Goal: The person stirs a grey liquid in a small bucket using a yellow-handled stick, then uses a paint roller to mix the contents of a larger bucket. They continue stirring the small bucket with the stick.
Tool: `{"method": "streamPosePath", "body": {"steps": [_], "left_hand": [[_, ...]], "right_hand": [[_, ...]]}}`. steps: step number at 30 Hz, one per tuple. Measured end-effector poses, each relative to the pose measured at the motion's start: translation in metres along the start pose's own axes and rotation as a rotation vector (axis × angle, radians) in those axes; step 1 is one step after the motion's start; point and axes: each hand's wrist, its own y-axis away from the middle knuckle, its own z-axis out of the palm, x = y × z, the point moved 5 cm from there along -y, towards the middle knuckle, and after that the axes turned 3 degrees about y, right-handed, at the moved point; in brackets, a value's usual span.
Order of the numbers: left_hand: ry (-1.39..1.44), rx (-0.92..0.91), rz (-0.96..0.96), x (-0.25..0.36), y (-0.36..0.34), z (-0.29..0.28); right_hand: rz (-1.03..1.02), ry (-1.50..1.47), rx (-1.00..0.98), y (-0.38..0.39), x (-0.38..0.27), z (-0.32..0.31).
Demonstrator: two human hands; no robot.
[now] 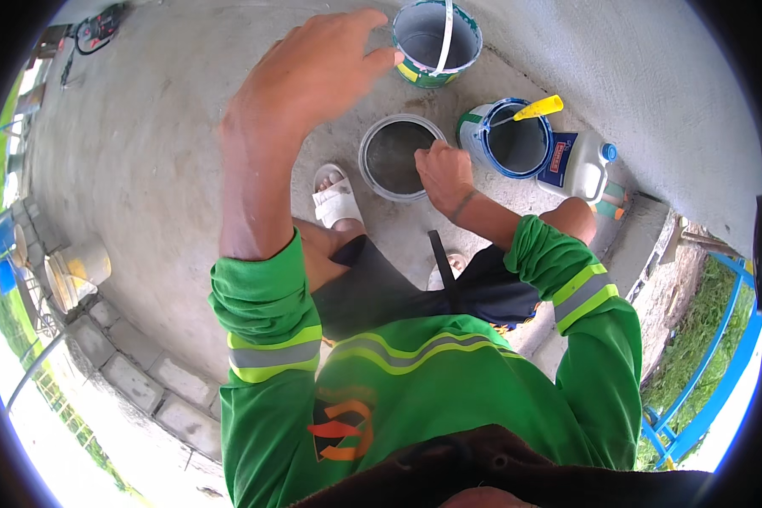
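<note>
My left hand [313,68] is raised at upper left, its fingers and thumb apart and slightly blurred. Nothing shows in it; the green bucket [406,70] with a white handle stands just beyond its thumb. Between my feet and the other containers is a round pale bucket [367,175] with dark grey inside. My right hand [446,176] is closed at this bucket's right rim, fingers curled over the edge; the fingertips are partly hidden. Beside it, a blue-rimmed paint can [472,133] has a yellow-handled tool [539,108] lying across its mouth.
A white jug [586,169] with a blue cap stands right of the paint can, near the wall [652,93]. Concrete blocks [157,377] edge the floor at left, with a dirty pail [85,264] nearby. Blue metal bars [703,415] are at lower right. A dark red machine [102,27] sits far left.
</note>
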Motion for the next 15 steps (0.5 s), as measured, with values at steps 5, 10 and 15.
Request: {"method": "streamPosePath", "body": {"steps": [5, 10, 15], "left_hand": [[-0.066, 0.041, 0.014, -0.011, 0.000, -0.005], [-0.071, 0.039, 0.027, -0.012, -0.002, -0.003], [-0.051, -0.030, -0.018, -0.014, 0.001, -0.012]], "right_hand": [[0.004, -0.392, -0.187, -0.014, 0.007, 0.007], [0.184, -0.824, -0.058, 0.005, 0.043, 0.023], [0.203, -0.948, -0.015, 0.052, 0.061, -0.022]]}}
